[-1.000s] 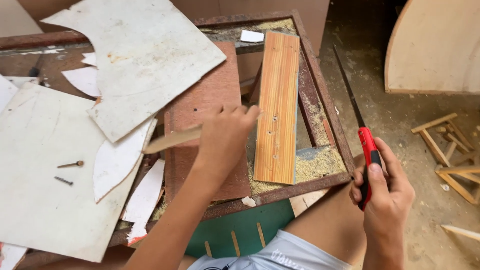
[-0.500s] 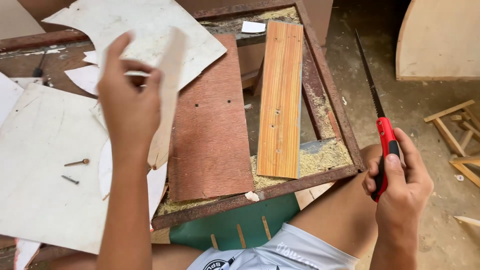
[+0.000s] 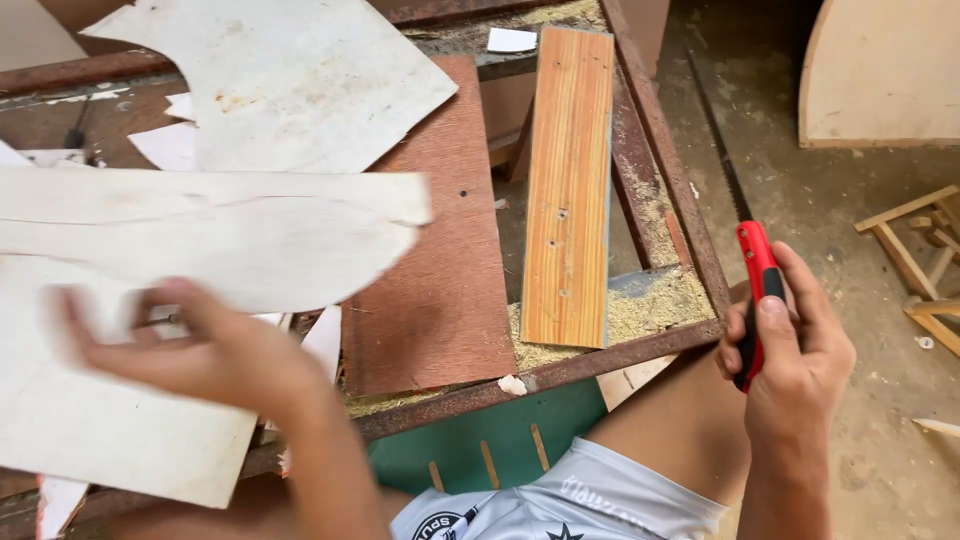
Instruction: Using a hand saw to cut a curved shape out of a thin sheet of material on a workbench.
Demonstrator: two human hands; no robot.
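My left hand point(image 3: 205, 350) is blurred at the lower left and holds a pale, curved-edged cut-off of thin board point(image 3: 210, 235) flat above the workbench. My right hand point(image 3: 795, 355) at the right is closed around the red handle of a handsaw point(image 3: 752, 262), whose thin dark blade runs up and away over the floor. A striped orange wooden plank point(image 3: 570, 185) lies lengthwise on the bench, next to a reddish-brown board point(image 3: 445, 280).
A rusty metal frame point(image 3: 560, 372) edges the bench, with sawdust point(image 3: 650, 305) in its corner. White board scraps point(image 3: 290, 75) lie at the back and left. On the dirt floor at right are a curved panel point(image 3: 885, 70) and a small wooden stool frame point(image 3: 920, 255).
My left hand picked the pale cut-off up from the reddish board, raised it, then swung it left and down to lie flat. My right hand with the saw stayed nearly still.
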